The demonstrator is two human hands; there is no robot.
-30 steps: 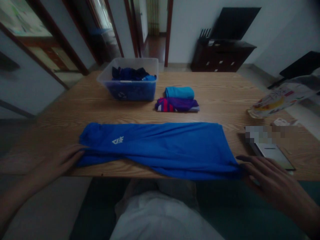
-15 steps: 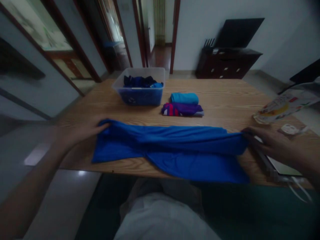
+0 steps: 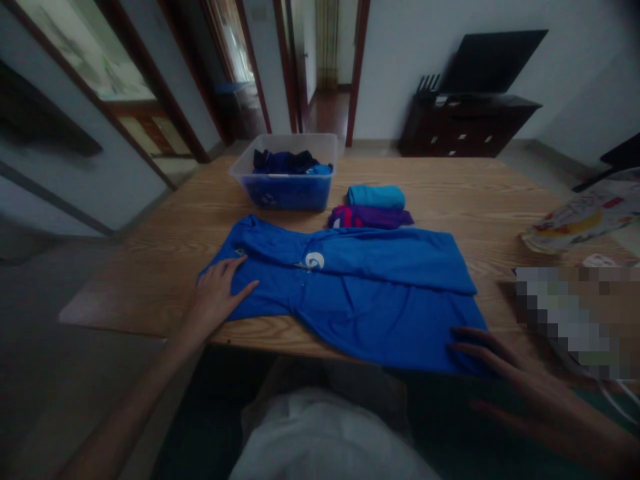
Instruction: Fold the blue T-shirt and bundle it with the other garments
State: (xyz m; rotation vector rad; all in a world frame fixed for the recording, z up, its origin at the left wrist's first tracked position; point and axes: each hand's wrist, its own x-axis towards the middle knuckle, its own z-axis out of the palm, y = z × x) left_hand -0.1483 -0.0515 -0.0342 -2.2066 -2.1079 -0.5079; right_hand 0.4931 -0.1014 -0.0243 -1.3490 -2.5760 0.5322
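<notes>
Here I am pressing my left hand [image 3: 220, 293], fingers spread flat, on the bright blue sports shirt [image 3: 350, 287] lying across the wooden table [image 3: 450, 180]. My right hand [image 3: 520, 387], open-fingered, is touching its near corner; smoothing outward should keep the fold crisp.

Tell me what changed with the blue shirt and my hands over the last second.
The near edge of the blue shirt was lifted, folded away across the table and let go. The left hand now lies flat on it; the right hand touches its near corner. The bin and folded clothes stayed put.
</notes>
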